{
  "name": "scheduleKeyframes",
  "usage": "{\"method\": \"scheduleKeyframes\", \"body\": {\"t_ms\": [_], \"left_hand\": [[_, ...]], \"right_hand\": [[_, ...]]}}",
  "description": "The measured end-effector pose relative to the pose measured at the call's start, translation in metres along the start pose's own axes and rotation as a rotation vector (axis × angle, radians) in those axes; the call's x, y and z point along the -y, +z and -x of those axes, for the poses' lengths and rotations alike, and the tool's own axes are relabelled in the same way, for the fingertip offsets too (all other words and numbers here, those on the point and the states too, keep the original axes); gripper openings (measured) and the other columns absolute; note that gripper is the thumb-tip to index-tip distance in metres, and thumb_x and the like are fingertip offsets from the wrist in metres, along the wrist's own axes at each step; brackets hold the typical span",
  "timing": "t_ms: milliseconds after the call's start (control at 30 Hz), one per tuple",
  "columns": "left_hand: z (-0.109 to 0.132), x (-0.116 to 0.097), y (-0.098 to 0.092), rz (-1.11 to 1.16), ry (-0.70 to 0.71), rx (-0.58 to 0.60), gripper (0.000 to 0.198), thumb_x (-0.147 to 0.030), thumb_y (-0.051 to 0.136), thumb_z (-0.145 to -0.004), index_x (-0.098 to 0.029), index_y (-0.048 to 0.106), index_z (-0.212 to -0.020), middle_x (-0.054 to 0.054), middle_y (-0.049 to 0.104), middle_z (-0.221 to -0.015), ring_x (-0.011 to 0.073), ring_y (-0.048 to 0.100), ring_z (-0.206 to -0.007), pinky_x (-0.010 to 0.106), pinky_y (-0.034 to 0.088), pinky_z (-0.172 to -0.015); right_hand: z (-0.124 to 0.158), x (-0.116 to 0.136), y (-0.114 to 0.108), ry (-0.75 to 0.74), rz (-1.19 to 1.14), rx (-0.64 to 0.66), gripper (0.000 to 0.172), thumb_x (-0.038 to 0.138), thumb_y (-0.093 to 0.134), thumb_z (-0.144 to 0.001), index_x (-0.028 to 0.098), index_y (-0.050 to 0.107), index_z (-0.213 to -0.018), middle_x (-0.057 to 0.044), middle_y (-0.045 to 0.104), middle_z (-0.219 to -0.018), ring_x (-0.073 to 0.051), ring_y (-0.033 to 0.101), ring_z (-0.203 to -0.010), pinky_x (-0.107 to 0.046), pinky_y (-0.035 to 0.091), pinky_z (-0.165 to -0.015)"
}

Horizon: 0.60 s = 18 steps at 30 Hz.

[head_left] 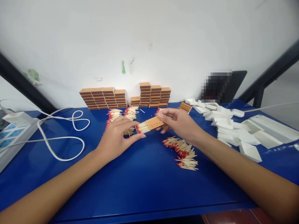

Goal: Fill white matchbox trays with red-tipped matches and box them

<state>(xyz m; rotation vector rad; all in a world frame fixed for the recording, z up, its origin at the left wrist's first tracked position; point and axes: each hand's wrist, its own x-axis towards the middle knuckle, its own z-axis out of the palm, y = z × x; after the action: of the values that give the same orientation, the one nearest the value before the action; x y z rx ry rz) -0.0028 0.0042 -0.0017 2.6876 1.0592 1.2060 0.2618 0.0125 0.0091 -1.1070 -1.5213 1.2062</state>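
My left hand (118,133) pinches the outer end of a white matchbox tray (143,131) filled with red-tipped matches. From the right, my right hand (178,123) grips the orange matchbox sleeve (155,123), which covers part of that tray. The two parts are joined in the air above the blue table, with the match heads showing at the left end. Below my right hand lies a loose pile of matches (183,152). More matches (130,113) lie in heaps behind my left hand, partly hidden by it.
Stacked matchboxes (102,99) line the wall, with another stack (155,95) beside them. Empty white trays (224,121) are heaped at the right, near a dark screen-like object (233,87). A power strip (14,133) and white cable (60,158) occupy the left of the blue table (140,186).
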Motion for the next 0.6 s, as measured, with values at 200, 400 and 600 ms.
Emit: {"method": "scheduleKeyframes", "body": {"t_ms": [200, 400, 600], "left_hand": [[-0.001, -0.002, 0.000, 0.017, -0.011, -0.038, 0.039, -0.048, 0.087, -0.085, -0.020, 0.078, -0.110, 0.007, 0.081, -0.103, 0.0234, 0.073, -0.095, 0.038, 0.059, -0.088], [-0.001, -0.006, -0.001, 0.047, 0.112, -0.052, 0.053, -0.053, 0.091, -0.075, -0.019, 0.076, -0.113, 0.007, 0.080, -0.098, 0.0218, 0.073, -0.090, 0.037, 0.059, -0.086], [-0.001, -0.010, -0.002, 0.075, 0.128, -0.076, 0.057, -0.054, 0.091, -0.072, -0.021, 0.074, -0.115, 0.005, 0.080, -0.097, 0.0195, 0.072, -0.088, 0.033, 0.061, -0.081]], "right_hand": [[0.003, 0.004, 0.003, 0.019, -0.079, 0.048, 0.035, 0.057, 0.080, -0.090, 0.023, 0.072, -0.093, -0.007, 0.078, -0.091, -0.020, 0.075, -0.074, -0.038, 0.066, -0.066], [0.011, 0.013, 0.011, 0.113, -0.119, 0.166, 0.040, 0.060, 0.079, -0.090, 0.023, 0.069, -0.101, -0.005, 0.079, -0.082, -0.020, 0.077, -0.068, -0.033, 0.065, -0.058], [0.016, 0.009, 0.022, 0.098, -0.180, 0.213, 0.044, 0.061, 0.076, -0.092, 0.020, 0.074, -0.106, -0.004, 0.079, -0.080, -0.017, 0.076, -0.064, -0.030, 0.065, -0.060]]}}
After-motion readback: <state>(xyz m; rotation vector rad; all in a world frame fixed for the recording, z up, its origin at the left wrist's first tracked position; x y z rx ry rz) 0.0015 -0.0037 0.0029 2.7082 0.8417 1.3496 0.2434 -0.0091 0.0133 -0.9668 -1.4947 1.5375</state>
